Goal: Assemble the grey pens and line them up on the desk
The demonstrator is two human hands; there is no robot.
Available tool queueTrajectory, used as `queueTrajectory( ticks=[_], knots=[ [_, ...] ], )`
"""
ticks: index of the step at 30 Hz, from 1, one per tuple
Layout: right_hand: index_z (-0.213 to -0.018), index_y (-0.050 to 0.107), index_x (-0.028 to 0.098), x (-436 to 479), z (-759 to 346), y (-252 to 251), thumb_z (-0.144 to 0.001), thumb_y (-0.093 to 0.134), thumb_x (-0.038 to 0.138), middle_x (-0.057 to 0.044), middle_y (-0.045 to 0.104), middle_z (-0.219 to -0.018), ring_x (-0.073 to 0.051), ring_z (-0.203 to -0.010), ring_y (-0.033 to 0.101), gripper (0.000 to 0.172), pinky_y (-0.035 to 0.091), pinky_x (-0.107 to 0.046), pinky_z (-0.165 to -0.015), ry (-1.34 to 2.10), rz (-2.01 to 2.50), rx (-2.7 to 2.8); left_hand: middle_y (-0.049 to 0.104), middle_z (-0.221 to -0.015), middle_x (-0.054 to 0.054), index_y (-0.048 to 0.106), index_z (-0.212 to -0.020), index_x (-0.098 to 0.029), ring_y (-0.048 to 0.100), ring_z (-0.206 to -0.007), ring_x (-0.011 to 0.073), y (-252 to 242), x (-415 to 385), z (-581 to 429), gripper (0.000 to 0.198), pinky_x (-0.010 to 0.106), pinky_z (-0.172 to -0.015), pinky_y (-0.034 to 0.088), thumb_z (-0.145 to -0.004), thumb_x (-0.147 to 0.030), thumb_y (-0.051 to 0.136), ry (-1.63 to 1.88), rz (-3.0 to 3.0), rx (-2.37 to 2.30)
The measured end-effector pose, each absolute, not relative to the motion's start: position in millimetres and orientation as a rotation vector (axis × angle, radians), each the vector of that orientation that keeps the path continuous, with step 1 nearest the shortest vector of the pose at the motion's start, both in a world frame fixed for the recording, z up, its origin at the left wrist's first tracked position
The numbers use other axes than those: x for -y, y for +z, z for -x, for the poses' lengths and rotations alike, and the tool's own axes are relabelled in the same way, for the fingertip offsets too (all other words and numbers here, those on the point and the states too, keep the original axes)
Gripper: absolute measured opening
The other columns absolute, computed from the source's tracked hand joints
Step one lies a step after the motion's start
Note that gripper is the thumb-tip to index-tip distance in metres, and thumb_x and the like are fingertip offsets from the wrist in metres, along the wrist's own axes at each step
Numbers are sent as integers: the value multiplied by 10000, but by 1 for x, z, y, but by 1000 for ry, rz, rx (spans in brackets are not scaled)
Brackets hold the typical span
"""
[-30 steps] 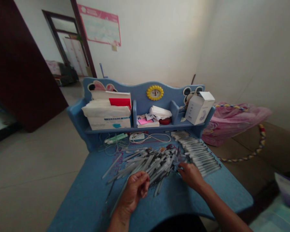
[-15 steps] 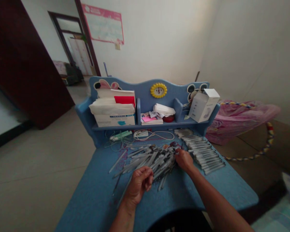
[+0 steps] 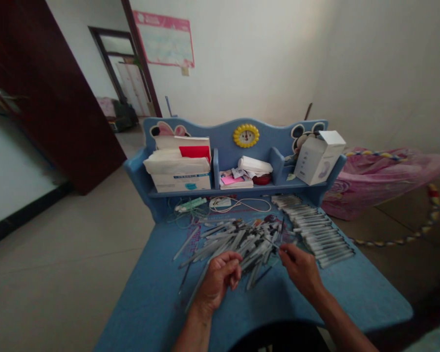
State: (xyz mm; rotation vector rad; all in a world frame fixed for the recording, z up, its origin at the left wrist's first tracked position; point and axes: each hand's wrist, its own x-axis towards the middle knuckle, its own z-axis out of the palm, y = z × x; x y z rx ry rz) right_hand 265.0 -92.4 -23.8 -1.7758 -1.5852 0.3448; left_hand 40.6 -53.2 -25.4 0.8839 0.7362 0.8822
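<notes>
A loose heap of grey pen barrels and thin dark refills (image 3: 238, 242) lies across the middle of a blue child's desk (image 3: 161, 303). My left hand (image 3: 220, 281) is curled shut on a grey pen barrel that slants down to the left at the heap's near edge. My right hand (image 3: 301, 270) pinches a thin dark refill, lifted a little above the heap's right end. To the right of it lies a neat row of assembled pens (image 3: 315, 227), side by side.
The desk's back shelf (image 3: 242, 188) carries a box with papers (image 3: 179, 168), small clutter and a tilted white carton (image 3: 317, 156). A white cable (image 3: 238, 204) lies below the shelf. A dark door (image 3: 58, 98) stands left; a pink cloth bundle (image 3: 385, 181) lies right.
My right hand went into the heap's right end, then drew back towards me with a thin refill pinched in it. The left hand stayed curled. The view drifted left.
</notes>
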Motion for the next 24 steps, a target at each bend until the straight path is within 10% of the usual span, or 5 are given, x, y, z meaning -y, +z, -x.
queueTrajectory(
  ticks=[24],
  knots=[
    [-797,624,180,124,-256,-64,-817,502,422,-35,657,-707,-181,-686,624,272,493,-235,-640,825,1367,1129,535,-518,-38,657,-793,-166,466,-498,116,-16,116,-80,130,219,-495,332,-711,-248,599,631,-1600,-1313]
  ],
)
